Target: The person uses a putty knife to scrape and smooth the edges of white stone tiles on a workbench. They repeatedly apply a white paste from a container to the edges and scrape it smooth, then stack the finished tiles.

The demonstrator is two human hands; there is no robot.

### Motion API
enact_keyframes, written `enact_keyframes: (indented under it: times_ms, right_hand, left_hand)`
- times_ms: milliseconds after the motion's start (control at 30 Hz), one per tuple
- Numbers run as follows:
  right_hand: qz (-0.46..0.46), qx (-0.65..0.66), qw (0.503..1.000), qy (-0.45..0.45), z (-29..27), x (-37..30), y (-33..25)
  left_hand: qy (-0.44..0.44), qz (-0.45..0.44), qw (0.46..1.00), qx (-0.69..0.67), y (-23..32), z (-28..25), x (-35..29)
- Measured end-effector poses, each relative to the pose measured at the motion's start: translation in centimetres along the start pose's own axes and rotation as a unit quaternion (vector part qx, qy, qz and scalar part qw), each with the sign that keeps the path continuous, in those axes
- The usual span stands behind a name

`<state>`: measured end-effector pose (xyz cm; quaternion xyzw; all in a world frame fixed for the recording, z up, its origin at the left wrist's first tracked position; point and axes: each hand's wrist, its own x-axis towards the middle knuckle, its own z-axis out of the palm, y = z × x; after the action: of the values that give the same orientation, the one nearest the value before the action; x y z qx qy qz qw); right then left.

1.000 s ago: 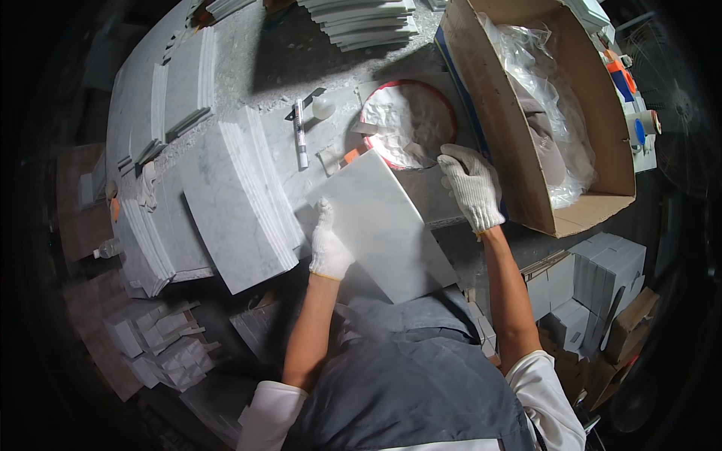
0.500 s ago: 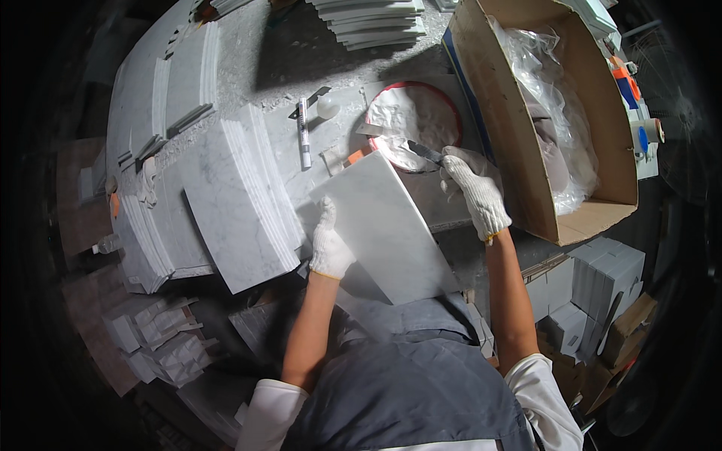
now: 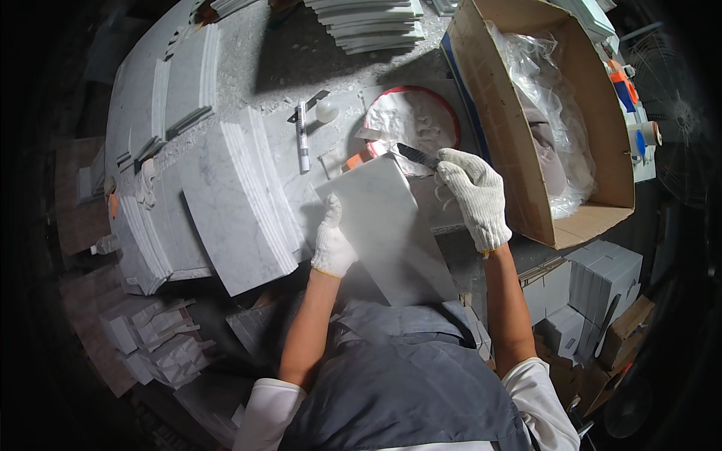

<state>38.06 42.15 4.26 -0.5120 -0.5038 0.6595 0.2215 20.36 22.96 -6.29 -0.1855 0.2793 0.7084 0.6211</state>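
My left hand (image 3: 332,239), in a white knit glove, grips the left edge of a white-grey marble tile (image 3: 391,233), thumb on top and the other fingers hidden beneath. The tile lies tilted against my apron. My gloved right hand (image 3: 477,199) is closed on a narrow dark putty knife (image 3: 417,155), its blade pointing left just above the tile's far corner. Beyond that corner, white paste (image 3: 417,120) fills a round red-rimmed tray (image 3: 456,119). An orange-and-white piece (image 3: 356,161) shows next to the tile's far edge.
Stacked marble tiles (image 3: 233,203) stand at my left, with another stack (image 3: 368,22) at the back. A marker (image 3: 303,135) lies near a small translucent round object (image 3: 327,110). An open cardboard box (image 3: 519,150) with plastic wrap is at the right. White boxes (image 3: 602,278) sit lower right.
My right hand has drawn the putty knife back from the paste toward me and lifted it near the tile's far corner. The left hand keeps its hold, and the tile has barely shifted.
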Motion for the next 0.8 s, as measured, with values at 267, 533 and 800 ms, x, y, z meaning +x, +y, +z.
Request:
enact_keyframes:
  times_ms: [267, 533, 800]
  right_hand:
    - [-0.034, -0.046, 0.998, 0.010, 0.1, -0.2, -0.4]
    - [-0.093, -0.087, 0.991, 0.033, -1.2, 0.2, 0.9]
    - [-0.161, -0.160, 0.969, 0.092, -2.1, 3.0, 5.3]
  left_hand:
    - [-0.029, -0.007, 1.000, 0.001, 0.1, 0.0, 0.1]
    - [0.004, -0.001, 1.000, 0.013, 0.0, -0.3, 0.1]
    - [0.019, 0.003, 1.000, -0.003, 0.3, -0.2, -0.1]
